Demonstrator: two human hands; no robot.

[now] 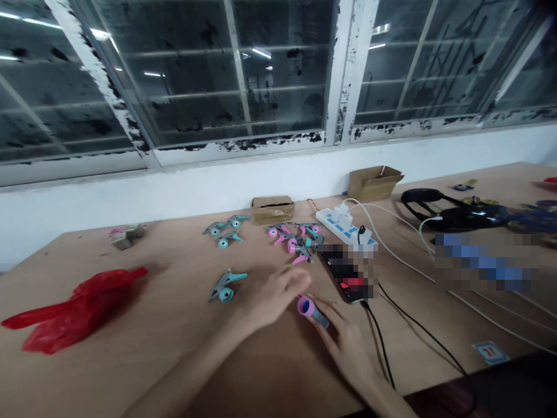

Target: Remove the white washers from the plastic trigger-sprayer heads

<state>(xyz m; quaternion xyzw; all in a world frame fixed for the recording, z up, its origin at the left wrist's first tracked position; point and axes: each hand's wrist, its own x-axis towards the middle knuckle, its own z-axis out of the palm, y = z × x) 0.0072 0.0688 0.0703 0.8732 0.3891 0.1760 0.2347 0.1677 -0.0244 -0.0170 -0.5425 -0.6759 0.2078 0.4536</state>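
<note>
"What's nearest?"

"The right hand (348, 337), low over the table (174, 305). Its thumb and fingers are clamped on a pink-and-grey piece (321, 317), the pink ring end tilted up toward the left."

"And the left hand (276, 293)?"

"Just beyond it and to the left, fingers curled near that ring. It's blurred; I can't tell whether they pinch anything."

"What else is on the near side?"

"A small blue-edged card (491, 352) at the right, by the table edge. Well to the left lies a crumpled red plastic bag (82, 307)."

"Further in?"

"A teal-and-grey piece (223, 283) by itself, left of the left hand. To the right of the hands, a dark phone (337, 267) with a black cable (378, 334) at its near end."

"Past those?"

"Three more teal pieces (224, 237) on the left, then a pink and teal cluster (292, 248) near the phone's far end. A white power strip (348, 230) sits right of the cluster."

"And farthest?"

"A low carton (273, 215) and, to its right, an open carton (369, 187), both near the white wall (209, 186) under the barred windows (209, 81)."
</note>
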